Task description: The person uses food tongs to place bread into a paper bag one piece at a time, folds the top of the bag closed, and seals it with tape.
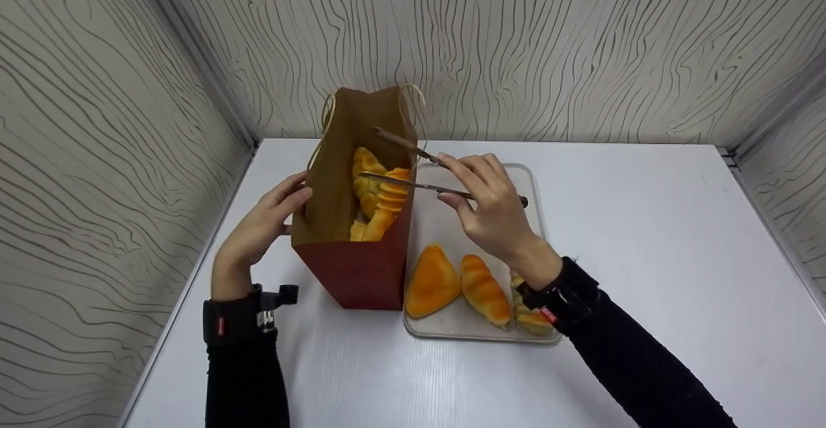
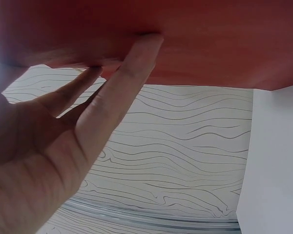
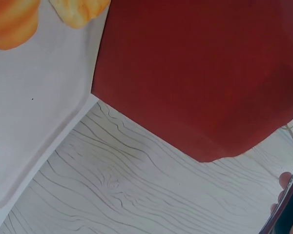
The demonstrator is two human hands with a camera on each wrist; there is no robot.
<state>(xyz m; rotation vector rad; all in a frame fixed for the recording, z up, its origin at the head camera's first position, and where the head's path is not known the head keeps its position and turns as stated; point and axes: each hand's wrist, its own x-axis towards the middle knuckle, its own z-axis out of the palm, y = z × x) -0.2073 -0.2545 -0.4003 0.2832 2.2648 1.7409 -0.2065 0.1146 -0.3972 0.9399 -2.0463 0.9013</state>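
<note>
My left hand (image 1: 261, 218) grips the left rim of a tall red paper bag (image 1: 355, 276), its thumb over the brown inner side and fingers against the outer wall. In the left wrist view, a long finger (image 2: 117, 92) lies along the red outside. My right hand (image 1: 493, 205) holds metal tongs (image 1: 419, 185) over the bag's mouth, arms spread apart. One tong tip overlaps the breads inside: a croissant-shaped bread (image 1: 364, 160) and an orange ridged roll (image 1: 392, 199). The right wrist view catches a tong arm (image 3: 283, 204) beside some fingertips.
Right of the bag lies a pale tray (image 1: 474, 332) with a triangular orange bread (image 1: 433, 283), a long striped roll (image 1: 485, 289) and another bread (image 1: 535, 321) partly under my right wrist. Thin cord handles (image 1: 423, 102) rise from the bag. A wood-patterned wall (image 1: 548, 53) stands behind the white table (image 1: 645, 234).
</note>
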